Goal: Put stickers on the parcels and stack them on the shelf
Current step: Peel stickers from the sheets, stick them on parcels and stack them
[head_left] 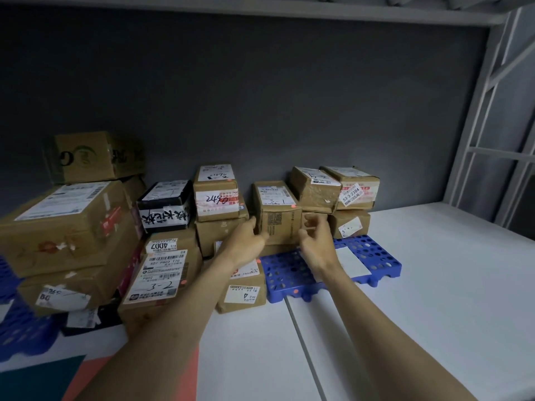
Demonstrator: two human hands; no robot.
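White shelf board extends beneath both my forearms and off to the right of my right hand. Large brown cardboard parcel with a white shipping label sits well to the left of my left hand, stacked on another carton. Blue perforated plastic pallet lies just below and to the right of my right hand. Small brown cardboard parcel marked "3-1" stands between my two hands, on top of other boxes, against the grey back wall. My left hand holds its left edge, fingers curled round the corner. My right hand is at its right edge, fingers bent; actual contact with the box cannot be confirmed.
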